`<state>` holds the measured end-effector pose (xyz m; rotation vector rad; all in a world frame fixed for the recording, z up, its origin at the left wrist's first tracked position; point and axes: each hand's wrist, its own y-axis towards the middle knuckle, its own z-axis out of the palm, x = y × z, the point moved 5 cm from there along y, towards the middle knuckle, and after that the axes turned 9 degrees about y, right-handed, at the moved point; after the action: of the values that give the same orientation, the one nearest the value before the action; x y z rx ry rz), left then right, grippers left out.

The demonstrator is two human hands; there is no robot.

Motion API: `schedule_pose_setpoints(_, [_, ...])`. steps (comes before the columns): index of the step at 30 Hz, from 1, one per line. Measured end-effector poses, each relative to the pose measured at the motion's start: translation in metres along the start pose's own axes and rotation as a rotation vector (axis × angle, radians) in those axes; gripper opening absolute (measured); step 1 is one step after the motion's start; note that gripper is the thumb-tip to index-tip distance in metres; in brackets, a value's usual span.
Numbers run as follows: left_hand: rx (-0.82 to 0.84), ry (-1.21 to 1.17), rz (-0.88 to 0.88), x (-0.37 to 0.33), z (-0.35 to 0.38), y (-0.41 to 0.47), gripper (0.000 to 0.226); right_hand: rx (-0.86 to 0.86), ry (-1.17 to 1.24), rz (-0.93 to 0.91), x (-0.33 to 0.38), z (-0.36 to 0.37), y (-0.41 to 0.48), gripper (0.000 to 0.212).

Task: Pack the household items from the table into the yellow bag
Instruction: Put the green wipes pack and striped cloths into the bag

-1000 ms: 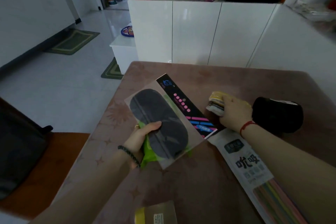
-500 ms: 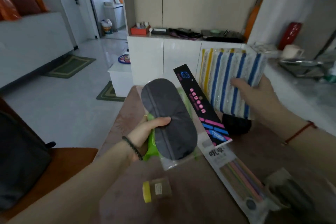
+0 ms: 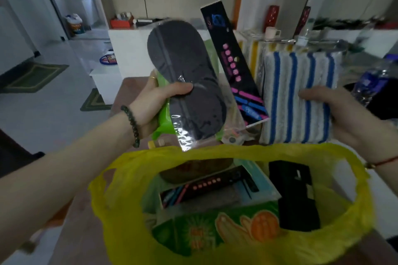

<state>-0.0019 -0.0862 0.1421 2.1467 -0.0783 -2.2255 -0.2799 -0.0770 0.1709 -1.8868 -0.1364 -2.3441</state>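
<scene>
**Both loads poised above the open bag**

The yellow bag (image 3: 226, 241) gapes directly below both hands. The left hand (image 3: 155, 103) clamps the upright insole pack (image 3: 185, 79), nearest its mouth; the right hand (image 3: 344, 114) grips the striped cloths (image 3: 299, 97) just beyond the far rim.
</scene>
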Motion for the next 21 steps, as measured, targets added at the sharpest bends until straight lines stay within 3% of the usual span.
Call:
schedule_pose_setpoints(4, [-0.029,0.106,0.088,0.002,0.018,-0.034,0.089,-0.067,-0.12,0.088,-0.032,-0.038,-0.028,0.028])
schedule_pose_setpoints(6, [-0.095,0.206,0.173,-0.001,0.025,-0.049,0.084,-0.052,-0.269,0.079,-0.047,-0.051,-0.034,0.03])
schedule_pose_setpoints(9, [-0.193,0.401,0.331,-0.006,0.037,-0.071,0.082,0.199,-0.676,-0.133,-0.068,-0.039,-0.044,0.015])
schedule_pose_setpoints(11, [-0.214,0.524,0.412,-0.006,0.052,-0.084,0.095,0.36,-0.96,-0.24,-0.095,-0.027,-0.045,0.038])
schedule_pose_setpoints(13, [-0.177,0.674,0.525,-0.003,0.07,-0.097,0.099,0.359,-1.27,-0.376,-0.12,-0.019,-0.042,0.048])
schedule_pose_setpoints(16, [-0.066,0.823,0.622,0.008,0.092,-0.114,0.083,0.385,-1.568,-0.607,-0.143,0.007,-0.037,0.03])
schedule_pose_setpoints(19, [-0.063,1.044,0.673,0.02,0.091,-0.13,0.073,0.533,-1.619,-0.443,-0.166,0.005,-0.026,0.041])
schedule_pose_setpoints(21, [-0.057,1.292,0.693,0.027,0.087,-0.141,0.086,0.625,-1.526,-0.277,-0.166,-0.004,-0.023,0.064])
